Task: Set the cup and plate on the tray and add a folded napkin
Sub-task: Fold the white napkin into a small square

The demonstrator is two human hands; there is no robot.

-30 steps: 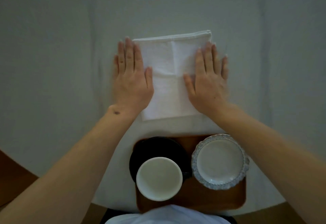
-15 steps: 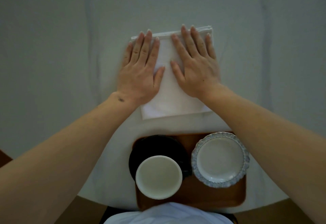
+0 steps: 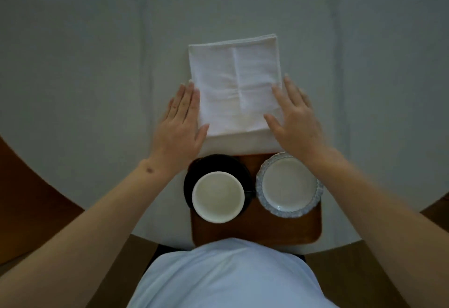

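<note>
A white folded napkin (image 3: 234, 84) lies flat on the table beyond the wooden tray (image 3: 257, 232). On the tray stand a white cup (image 3: 218, 197) on a black saucer (image 3: 213, 164) at the left and a blue-rimmed white plate (image 3: 289, 184) at the right. My left hand (image 3: 181, 124) rests flat at the napkin's near left edge, fingers apart. My right hand (image 3: 295, 118) lies flat over the napkin's near right corner, thumb on the cloth. Neither hand grips anything.
The round table (image 3: 97, 77) has a pale covered top with glossy creases. Its curved near edge shows brown floor on both sides. My light-blue shirt (image 3: 228, 273) fills the bottom centre, just behind the tray.
Both hands have slid from the napkin's far end back toward me, down to its near corners. The napkin, cup and plate have stayed put.
</note>
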